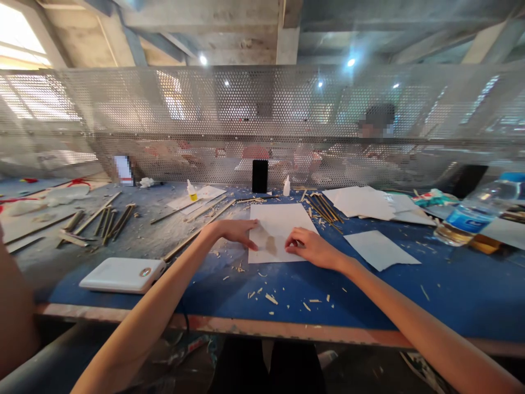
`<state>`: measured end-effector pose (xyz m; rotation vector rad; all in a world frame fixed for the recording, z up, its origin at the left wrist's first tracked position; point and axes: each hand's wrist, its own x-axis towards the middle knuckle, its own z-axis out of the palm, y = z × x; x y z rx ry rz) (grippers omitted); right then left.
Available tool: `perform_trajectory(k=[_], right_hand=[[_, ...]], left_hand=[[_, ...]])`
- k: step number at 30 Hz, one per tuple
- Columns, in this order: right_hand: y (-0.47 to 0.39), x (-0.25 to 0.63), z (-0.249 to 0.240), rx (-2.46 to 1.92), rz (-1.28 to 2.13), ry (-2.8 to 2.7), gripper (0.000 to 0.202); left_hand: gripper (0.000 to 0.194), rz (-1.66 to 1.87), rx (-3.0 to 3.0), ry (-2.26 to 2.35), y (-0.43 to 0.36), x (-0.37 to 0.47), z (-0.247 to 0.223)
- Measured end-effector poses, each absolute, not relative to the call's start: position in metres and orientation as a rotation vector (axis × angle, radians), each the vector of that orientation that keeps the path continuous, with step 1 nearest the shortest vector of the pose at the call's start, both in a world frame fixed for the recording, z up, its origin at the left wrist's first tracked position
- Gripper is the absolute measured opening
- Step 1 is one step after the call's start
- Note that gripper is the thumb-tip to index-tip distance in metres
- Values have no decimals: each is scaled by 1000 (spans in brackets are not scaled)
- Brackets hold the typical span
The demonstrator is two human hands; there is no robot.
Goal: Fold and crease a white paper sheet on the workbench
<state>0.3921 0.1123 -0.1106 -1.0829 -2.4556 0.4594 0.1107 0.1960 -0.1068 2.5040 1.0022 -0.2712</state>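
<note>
A white sheet of paper (283, 219) lies flat on the blue table in front of me. On its left edge rests my left hand (238, 232), thumb and fingers stretched apart, holding nothing. My right hand (309, 246) is over the sheet's right side, with its fingers curled in and the tips drawn together near the thumb. Whatever may be between those fingertips is too small to make out. A brownish patch (270, 245) shows on the paper between the two hands.
Beyond the sheet stand a black phone (260, 176) and a small white bottle (286, 186). Thin sticks (324, 210) and paper sheets (361, 202) lie right, with a water bottle (471, 216). A white power bank (121, 274) sits left. Wood shavings (270, 299) litter the front.
</note>
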Motion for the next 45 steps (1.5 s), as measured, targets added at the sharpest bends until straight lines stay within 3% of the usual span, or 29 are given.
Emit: perform_trajectory(k=[16,21,27,33,38,45], right_hand=[[118,398,-114,-1148,271,-2474,11],[115,396,-113,-1083,413,-2480,10],[119,397,-113,-1185,235,-2458,8],[116,396,-113,-1100,403,-2476,11],[121,401,-114,-1146,253,-2467,9],[116,395,-113,-1064,503,-2414,14]], left_hand=[[114,-266,2513,990,200,110,-110],[115,-266,2515,990,201,110,-112],[114,-269,2492,1016,200,110,-111],[112,-257,2510,981,198,110,-108],[111,-270,2511,1021,197,111,-108],[112,-245,2522,971,201,110,-111]])
